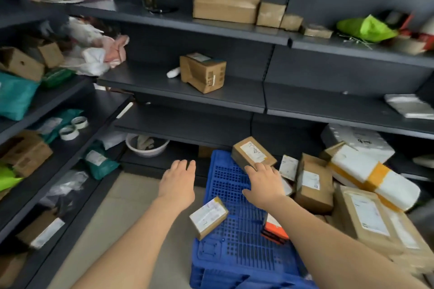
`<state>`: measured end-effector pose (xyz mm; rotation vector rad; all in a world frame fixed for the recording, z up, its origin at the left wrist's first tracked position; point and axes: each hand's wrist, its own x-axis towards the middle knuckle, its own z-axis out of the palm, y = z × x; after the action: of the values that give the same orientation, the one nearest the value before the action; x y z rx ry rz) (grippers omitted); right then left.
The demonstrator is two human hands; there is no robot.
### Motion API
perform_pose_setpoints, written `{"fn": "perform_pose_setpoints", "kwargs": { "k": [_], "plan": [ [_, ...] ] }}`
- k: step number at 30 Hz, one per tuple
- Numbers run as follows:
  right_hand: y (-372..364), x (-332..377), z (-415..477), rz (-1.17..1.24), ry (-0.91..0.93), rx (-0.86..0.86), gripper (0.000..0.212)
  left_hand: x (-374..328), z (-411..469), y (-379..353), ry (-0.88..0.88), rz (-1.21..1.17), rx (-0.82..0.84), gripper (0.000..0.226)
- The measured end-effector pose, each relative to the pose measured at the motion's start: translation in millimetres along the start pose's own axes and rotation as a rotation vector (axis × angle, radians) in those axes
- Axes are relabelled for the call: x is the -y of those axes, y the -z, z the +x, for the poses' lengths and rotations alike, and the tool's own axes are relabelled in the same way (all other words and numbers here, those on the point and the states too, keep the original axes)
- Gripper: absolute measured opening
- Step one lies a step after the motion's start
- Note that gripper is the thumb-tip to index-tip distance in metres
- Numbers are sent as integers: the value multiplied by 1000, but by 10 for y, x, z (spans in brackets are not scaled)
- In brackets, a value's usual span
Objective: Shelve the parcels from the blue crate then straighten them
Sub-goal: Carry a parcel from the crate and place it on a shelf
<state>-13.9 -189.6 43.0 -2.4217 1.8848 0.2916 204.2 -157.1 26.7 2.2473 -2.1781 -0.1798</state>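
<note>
A blue crate [237, 237] is seen on the floor in front of dark shelves [183, 94], tipped so that its perforated side faces up. 2 bare hands are stretched out over it.

The right hand [264, 186] is laid at the far part of the crate, with the fingers spread and slightly bent. The fingertips are touching the near edge of a small brown parcel [252, 152], which lies tilted at the far rim of the crate, white label up. No grip around this parcel can be seen; the hand is only placed against it.

The left hand [178, 182] is held just left of the crate, above the floor. Its fingers are loosely extended, close together, and nothing is held in it.

Another labelled parcel [208, 217] is seen tilted at the left edge of the crate, near the left forearm. An orange and black box [274, 231] is partly hidden under the right forearm. To the right of the crate, a heap of parcels [314, 185] is piled, brown boxes and white bags together.

On the middle shelf 1 brown box [203, 71] is standing at an angle. On the upper shelf a row of 4 boxes [226, 3] is arranged from large to small.
</note>
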Motion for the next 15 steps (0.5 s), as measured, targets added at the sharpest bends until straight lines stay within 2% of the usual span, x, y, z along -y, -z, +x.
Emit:
{"fn": "perform_pose_setpoints", "kwargs": {
  "k": [8, 15],
  "plan": [
    [-240, -977, 969, 67, -138, 47, 61, -857, 1376, -484, -125, -95, 97, 80],
    [-751, -1652, 1828, 71, -180, 154, 66, -1438, 2238, -1122, -82, -231, 234, 79]
  ]
}}
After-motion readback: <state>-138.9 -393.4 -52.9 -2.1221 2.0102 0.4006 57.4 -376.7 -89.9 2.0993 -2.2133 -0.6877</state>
